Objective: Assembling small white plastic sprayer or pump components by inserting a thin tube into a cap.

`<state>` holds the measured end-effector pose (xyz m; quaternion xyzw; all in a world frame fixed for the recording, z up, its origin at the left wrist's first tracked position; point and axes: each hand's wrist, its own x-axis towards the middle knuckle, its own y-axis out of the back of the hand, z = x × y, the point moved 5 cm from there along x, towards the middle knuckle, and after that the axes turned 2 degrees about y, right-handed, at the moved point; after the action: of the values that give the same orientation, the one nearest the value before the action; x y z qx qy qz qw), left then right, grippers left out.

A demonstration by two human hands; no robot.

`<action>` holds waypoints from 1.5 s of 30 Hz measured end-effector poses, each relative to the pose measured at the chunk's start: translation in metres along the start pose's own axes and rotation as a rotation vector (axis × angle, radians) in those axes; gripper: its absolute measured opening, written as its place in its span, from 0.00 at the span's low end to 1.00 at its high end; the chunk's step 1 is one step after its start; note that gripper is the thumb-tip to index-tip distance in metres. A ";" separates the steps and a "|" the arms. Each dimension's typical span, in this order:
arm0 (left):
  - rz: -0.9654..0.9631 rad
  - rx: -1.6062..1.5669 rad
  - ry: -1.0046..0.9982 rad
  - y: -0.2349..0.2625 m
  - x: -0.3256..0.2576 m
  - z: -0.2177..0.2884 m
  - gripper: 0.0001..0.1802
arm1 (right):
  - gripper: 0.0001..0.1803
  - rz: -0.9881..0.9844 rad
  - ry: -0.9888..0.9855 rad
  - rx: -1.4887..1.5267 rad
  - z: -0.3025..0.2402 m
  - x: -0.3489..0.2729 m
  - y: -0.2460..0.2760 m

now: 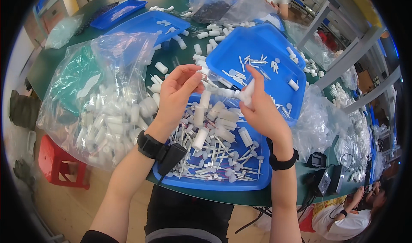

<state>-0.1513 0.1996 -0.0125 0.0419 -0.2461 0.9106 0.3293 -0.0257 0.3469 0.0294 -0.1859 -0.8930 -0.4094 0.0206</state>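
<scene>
Left hand pinched small white plastic cap at fingertips. Right hand fingers closed on white plastic tube above near blue plastic tray. Many loose tubes and stems in tray remained unassembled; clear bag of white tubes lay left.

A person's left hand and right hand are holding small white plastic parts above a blue tray on a green table.
</scene>
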 end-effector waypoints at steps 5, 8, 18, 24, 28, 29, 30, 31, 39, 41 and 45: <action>-0.045 -0.071 0.056 -0.004 -0.001 -0.002 0.12 | 0.17 -0.025 0.153 0.165 -0.004 0.000 0.007; -0.078 -0.111 0.059 -0.008 -0.003 -0.001 0.13 | 0.15 -0.006 0.154 0.313 -0.008 -0.002 0.010; -0.107 -0.320 0.090 -0.010 -0.005 0.005 0.13 | 0.11 0.090 0.155 0.849 -0.016 -0.001 0.015; -0.191 -0.331 0.069 -0.012 -0.006 0.007 0.12 | 0.11 0.118 0.206 0.812 -0.015 0.000 0.012; -0.206 -0.272 0.049 -0.016 -0.007 0.009 0.14 | 0.10 0.143 0.130 0.682 -0.015 -0.003 0.018; -0.202 -0.249 0.046 -0.016 -0.007 0.010 0.14 | 0.11 0.137 0.131 0.670 -0.015 -0.003 0.019; -0.201 -0.245 0.037 -0.016 -0.008 0.011 0.14 | 0.11 0.131 0.133 0.658 -0.014 -0.003 0.019; -0.199 -0.240 0.028 -0.016 -0.008 0.011 0.14 | 0.11 0.126 0.133 0.647 -0.013 -0.003 0.019; -0.219 -0.183 0.008 -0.019 -0.008 0.011 0.14 | 0.12 0.170 0.204 0.622 -0.012 -0.003 0.019; -0.226 -0.178 0.009 -0.018 -0.009 0.010 0.15 | 0.12 0.204 0.221 0.501 -0.014 -0.002 0.014; -0.161 -0.172 0.024 -0.019 -0.011 0.013 0.15 | 0.09 0.202 0.117 0.295 -0.023 -0.010 0.015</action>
<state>-0.1323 0.1997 0.0046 0.0223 -0.3155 0.8571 0.4066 -0.0138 0.3354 0.0536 -0.2454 -0.9173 -0.2802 0.1406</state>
